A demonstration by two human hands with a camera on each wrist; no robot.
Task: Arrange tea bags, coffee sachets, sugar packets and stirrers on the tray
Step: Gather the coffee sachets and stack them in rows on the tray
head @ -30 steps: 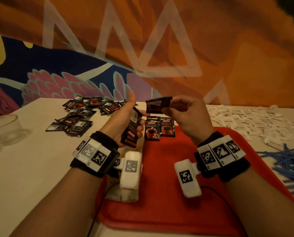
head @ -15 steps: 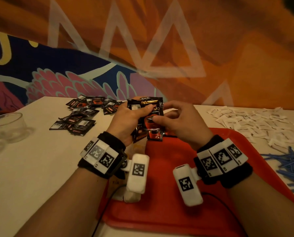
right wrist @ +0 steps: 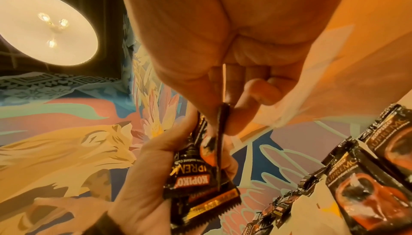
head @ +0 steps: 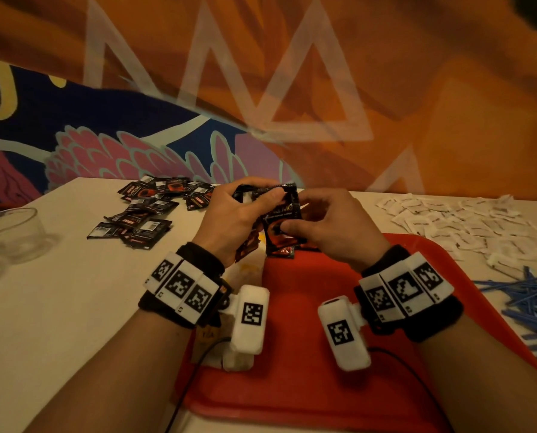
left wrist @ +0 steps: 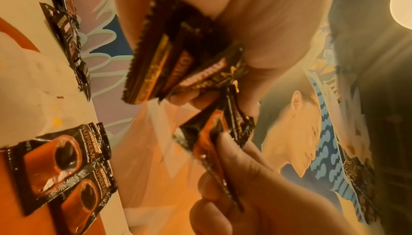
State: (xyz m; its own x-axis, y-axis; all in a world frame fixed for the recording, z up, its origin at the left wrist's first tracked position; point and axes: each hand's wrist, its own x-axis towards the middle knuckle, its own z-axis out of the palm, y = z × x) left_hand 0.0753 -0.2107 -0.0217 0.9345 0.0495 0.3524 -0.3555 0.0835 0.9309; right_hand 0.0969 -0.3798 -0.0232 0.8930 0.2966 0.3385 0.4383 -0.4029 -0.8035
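Fingers (head: 262, 196) of left hand (head: 229, 220) curled round a fanned bunch of coffee sachets (left wrist: 156, 66), thumb clamped across the front; right hand (head: 332, 226) pinching one sachet (head: 281, 226) edge-on between thumb and forefinger, seen as a thin dark strip in the right wrist view. Both hands touching at the bunch, raised just above the far left corner of the red tray (head: 307, 354). Pinched sachet's long axis near upright, running away from the wearer; laid sachets (left wrist: 58, 164) just below and beyond the fingers, flat at the tray's far edge, side by side. Right hand the nearer to that row, so likely the one to set the next sachet down. Tray smooth hard plastic with a raised rim. Loose sachets (head: 145, 214) scattered on the pale table (head: 58, 307), well left; white sugar packets (head: 467, 223), papery and crumpled, far right; thin blue stirrers (head: 529, 295) heaped beside the tray's right rim. Sachets glossy black-and-orange foil, flat rectangles with serrated ends, slippery and easily fanned.
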